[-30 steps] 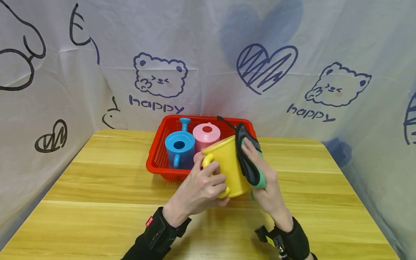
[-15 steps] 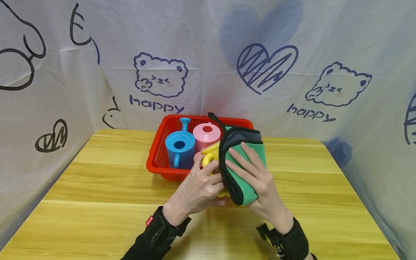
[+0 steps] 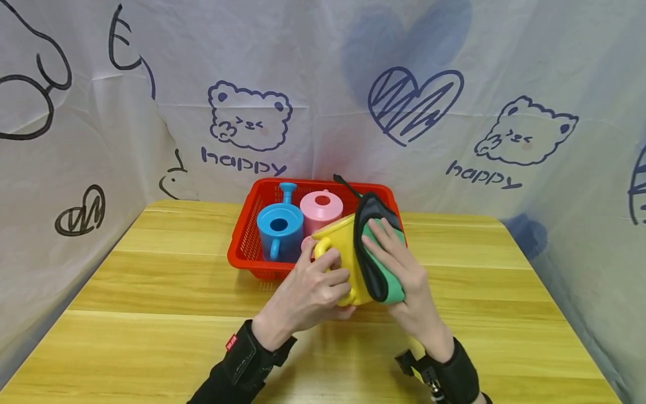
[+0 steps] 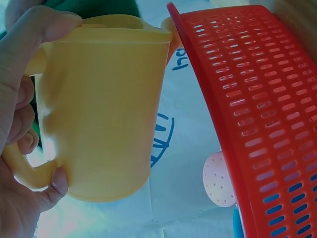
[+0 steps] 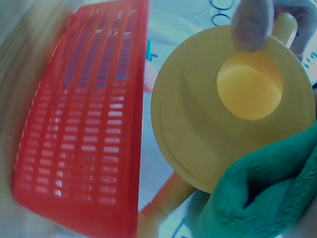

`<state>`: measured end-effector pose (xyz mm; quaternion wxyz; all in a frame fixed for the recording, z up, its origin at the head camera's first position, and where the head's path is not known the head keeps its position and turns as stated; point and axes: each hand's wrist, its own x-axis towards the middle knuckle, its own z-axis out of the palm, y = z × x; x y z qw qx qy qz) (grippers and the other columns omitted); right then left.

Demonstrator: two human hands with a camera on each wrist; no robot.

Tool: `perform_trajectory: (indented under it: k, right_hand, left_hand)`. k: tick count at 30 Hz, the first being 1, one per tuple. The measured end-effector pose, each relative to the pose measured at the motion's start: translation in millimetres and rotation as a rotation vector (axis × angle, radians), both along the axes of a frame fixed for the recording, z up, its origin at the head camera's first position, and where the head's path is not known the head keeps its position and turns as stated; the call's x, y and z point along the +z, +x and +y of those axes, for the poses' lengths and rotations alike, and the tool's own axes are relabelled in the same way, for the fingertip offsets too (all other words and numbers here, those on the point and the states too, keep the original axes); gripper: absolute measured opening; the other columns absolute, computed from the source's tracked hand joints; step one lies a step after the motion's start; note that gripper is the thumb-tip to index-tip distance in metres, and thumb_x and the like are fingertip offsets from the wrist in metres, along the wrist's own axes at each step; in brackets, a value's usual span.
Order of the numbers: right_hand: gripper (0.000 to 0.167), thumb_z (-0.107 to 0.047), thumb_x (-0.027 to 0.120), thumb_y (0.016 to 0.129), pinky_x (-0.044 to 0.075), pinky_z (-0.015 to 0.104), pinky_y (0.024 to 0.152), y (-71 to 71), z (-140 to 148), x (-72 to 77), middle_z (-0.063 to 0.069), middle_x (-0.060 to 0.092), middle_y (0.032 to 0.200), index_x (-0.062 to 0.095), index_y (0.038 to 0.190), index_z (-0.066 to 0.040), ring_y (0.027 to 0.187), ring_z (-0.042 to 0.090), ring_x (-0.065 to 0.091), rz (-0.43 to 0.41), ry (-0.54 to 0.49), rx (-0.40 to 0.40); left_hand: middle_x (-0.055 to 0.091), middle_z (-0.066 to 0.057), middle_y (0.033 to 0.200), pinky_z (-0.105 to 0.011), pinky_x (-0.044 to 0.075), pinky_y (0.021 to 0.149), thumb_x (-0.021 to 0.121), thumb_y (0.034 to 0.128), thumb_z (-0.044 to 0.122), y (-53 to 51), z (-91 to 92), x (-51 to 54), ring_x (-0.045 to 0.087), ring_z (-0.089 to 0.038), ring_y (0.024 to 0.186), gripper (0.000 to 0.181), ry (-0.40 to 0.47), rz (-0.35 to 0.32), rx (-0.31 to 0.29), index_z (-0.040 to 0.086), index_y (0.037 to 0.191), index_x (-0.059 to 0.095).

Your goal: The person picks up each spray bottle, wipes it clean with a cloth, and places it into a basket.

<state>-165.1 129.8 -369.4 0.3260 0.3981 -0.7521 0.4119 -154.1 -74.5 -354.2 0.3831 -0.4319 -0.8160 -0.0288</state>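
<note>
My left hand (image 3: 310, 294) grips the handle of a yellow watering can (image 3: 348, 241), held tilted just in front of a red basket. In the left wrist view, its thumb rests at the top of the can (image 4: 106, 109) while the fingers curl through the handle. With extended fingers, my right hand (image 3: 411, 280) holds a folded green cloth (image 3: 388, 275) with black edging against the can's right side. Seen from the right wrist, the can's top (image 5: 198, 109) has a round opening, and fluffy green cloth (image 5: 267, 198) lies along its rim. The right thumb is hidden in the head view.
The red perforated basket (image 3: 272, 270) stands at the back of the wooden table (image 3: 151, 280). Inside it are a blue watering can (image 3: 292, 241) and a pink watering can (image 3: 318, 213). A white sheet with drawings (image 3: 323, 84) hangs behind and at both sides.
My right hand and the cloth swept left over the front of the can, then back right, uncovering part of it again. The left hand and can stay nearly still.
</note>
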Motion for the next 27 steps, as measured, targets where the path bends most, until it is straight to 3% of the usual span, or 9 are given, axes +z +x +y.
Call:
perform_trajectory:
  k: [3, 5, 9, 12, 15, 18, 22, 24, 27]
  right_hand:
    - [0.044, -0.035, 0.053, 0.103, 0.025, 0.038, 0.126, 1.4, -4.0, 0.5, 0.007, 0.052, 0.152, 0.062, 0.137, -0.01, 0.15, 0.034, 0.036, 0.126, 0.08, -0.021]
    - [0.05, -0.045, 0.054, 0.101, 0.024, 0.04, 0.127, 2.2, -5.4, 0.3, 0.006, 0.054, 0.151, 0.063, 0.137, -0.011, 0.15, 0.035, 0.036, 0.147, 0.106, -0.027]
    - [0.041, -0.024, 0.051, 0.102, 0.023, 0.036, 0.127, 1.6, -3.1, -2.9, 0.006, 0.05, 0.154, 0.059, 0.14, -0.01, 0.152, 0.031, 0.034, 0.035, 0.078, -0.036]
    - [0.05, 0.0, 0.051, 0.094, 0.024, 0.031, 0.126, 0.6, -0.9, -4.3, 0.007, 0.045, 0.158, 0.055, 0.143, -0.005, 0.153, 0.028, 0.033, -0.061, 0.007, -0.031]
    - [0.058, 0.009, 0.05, 0.086, 0.026, 0.031, 0.125, -0.5, -1.0, -4.5, 0.01, 0.045, 0.158, 0.055, 0.142, -0.001, 0.152, 0.029, 0.035, -0.059, -0.039, -0.021]
    - [0.048, -0.002, 0.049, 0.094, 0.026, 0.033, 0.125, -0.5, -3.5, -4.5, 0.008, 0.048, 0.155, 0.058, 0.141, -0.005, 0.151, 0.032, 0.036, 0.022, -0.002, -0.031]
    - [0.045, -0.036, 0.048, 0.103, 0.023, 0.039, 0.127, 1.4, -7.5, -4.2, 0.005, 0.051, 0.153, 0.061, 0.139, -0.012, 0.151, 0.033, 0.036, 0.126, 0.093, -0.047]
    - [0.051, -0.046, 0.048, 0.102, 0.022, 0.042, 0.127, 2.3, -8.3, -4.4, 0.005, 0.052, 0.153, 0.061, 0.139, -0.013, 0.151, 0.034, 0.035, 0.139, 0.116, -0.049]
    - [0.051, -0.044, 0.048, 0.103, 0.021, 0.04, 0.127, 3.0, -7.9, -5.1, 0.005, 0.051, 0.154, 0.06, 0.14, -0.012, 0.152, 0.033, 0.034, 0.092, 0.106, -0.05]
  left_hand:
    - [0.074, 0.009, 0.087, -0.045, 0.047, 0.092, 0.087, 0.071, 0.053, 0.1, -1.4, 0.1, 0.056, -0.018, 0.101, 0.036, 0.009, -0.044, -0.006, 0.023, 0.091, 0.08]
    - [0.077, 0.009, 0.094, -0.046, 0.047, 0.094, 0.088, 0.0687, 0.055, 0.1, -2.1, -0.1, 0.056, -0.019, 0.106, 0.044, 0.011, -0.068, -0.008, 0.024, 0.1, 0.081]
    - [0.074, 0.009, 0.087, -0.044, 0.045, 0.091, 0.088, 0.0712, 0.051, -1.4, -1.2, -0.7, 0.056, -0.018, 0.1, 0.033, 0.008, -0.049, -0.009, 0.023, 0.088, 0.079]
    - [0.067, 0.009, 0.077, -0.043, 0.044, 0.088, 0.086, 0.0727, 0.046, -1.9, -0.3, -0.7, 0.054, -0.018, 0.093, 0.028, 0.007, -0.015, -0.005, 0.022, 0.075, 0.073]
    - [0.064, 0.008, 0.074, -0.043, 0.044, 0.088, 0.084, 0.0731, 0.045, -2.1, -0.3, -0.2, 0.054, -0.017, 0.091, 0.027, 0.01, -0.006, -0.005, 0.021, 0.072, 0.071]
    - [0.066, 0.008, 0.076, -0.042, 0.045, 0.088, 0.086, 0.0726, 0.045, -1.8, -1.8, 0.5, 0.053, -0.017, 0.092, 0.027, 0.021, -0.03, -0.003, 0.021, 0.076, 0.073]
    - [0.074, 0.009, 0.088, -0.042, 0.046, 0.091, 0.088, 0.0687, 0.053, -1.1, -4.8, 1.0, 0.055, -0.018, 0.101, 0.04, 0.031, -0.079, 0.003, 0.024, 0.095, 0.08]
    - [0.076, 0.009, 0.094, -0.043, 0.047, 0.092, 0.088, 0.0658, 0.056, -0.9, -5.8, 1.2, 0.056, -0.018, 0.106, 0.049, 0.029, -0.091, 0.005, 0.026, 0.103, 0.08]
    - [0.075, 0.009, 0.09, -0.042, 0.046, 0.091, 0.088, 0.0683, 0.055, -1.1, -5.5, 1.6, 0.055, -0.018, 0.103, 0.043, 0.023, -0.082, 0.005, 0.025, 0.097, 0.08]
